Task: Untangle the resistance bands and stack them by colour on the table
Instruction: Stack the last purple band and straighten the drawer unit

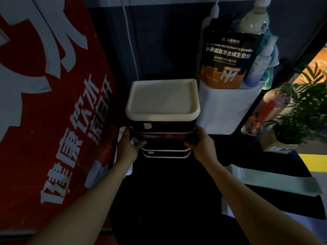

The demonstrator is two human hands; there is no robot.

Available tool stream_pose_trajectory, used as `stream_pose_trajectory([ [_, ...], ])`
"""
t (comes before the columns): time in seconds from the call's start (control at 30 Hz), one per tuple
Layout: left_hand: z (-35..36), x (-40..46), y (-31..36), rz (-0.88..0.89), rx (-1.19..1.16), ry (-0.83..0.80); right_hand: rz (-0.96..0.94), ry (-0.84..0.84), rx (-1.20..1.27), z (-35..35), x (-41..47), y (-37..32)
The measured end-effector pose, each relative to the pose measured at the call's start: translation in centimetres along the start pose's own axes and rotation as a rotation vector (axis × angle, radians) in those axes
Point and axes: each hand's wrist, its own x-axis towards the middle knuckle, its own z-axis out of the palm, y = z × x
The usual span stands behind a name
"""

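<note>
Pale green resistance band (276, 179) lies flat at the right edge of the table (168, 200), on top of a black band (283, 204) that lies flat under it and sticks out toward the near side. Both well apart from the hands. No other band colours can be made out in the dim light.

Toward the far edge of the table, mid-width, stands a stack of dark drawer-like boxes (164, 137) w/ pale trim, topped by a cream tray-shaped lid (162, 99). Left hand (129, 145) grips the left side of the stack at the middle tier, fingers curled round the corner, thumb on the front. Right hand (201, 142) grips the right side at the same tier, fingers wrapped on the side, thumb on the front. Both forearms reach in from the near edge.

Something white (122, 137) sits just left of the stack behind the left hand; can't tell what it is.

Left of the table: big red sign (53, 112) w/ white characters, tilted. Far right corner: white bin (223, 110) holding a black-and-orange powder pouch (228, 57), a pale bottle (253, 20) and a spray bottle (258, 66). Right of the bin: clear bottle w/ red-orange insides (265, 112), then a potted plant (304, 110) in a box-like pot.
</note>
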Motion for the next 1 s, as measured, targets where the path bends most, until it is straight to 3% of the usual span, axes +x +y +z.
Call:
stream_pose_trajectory([
  [0.33, 0.6, 2.3, -1.9, -0.124, -0.104, 0.015, 0.017, 0.158, 0.051, 0.9, 1.1, 0.7],
  [0.63, 1.4, 2.4, -2.0, -0.173, -0.213, 0.058, 0.031, 0.202, 0.072, 1.2, 1.0, 0.6],
  [1.0, 2.4, -0.5, -3.5, -0.277, -0.178, -0.126, 0.105, -0.034, 0.107, 3.0, -0.2, 4.6],
])
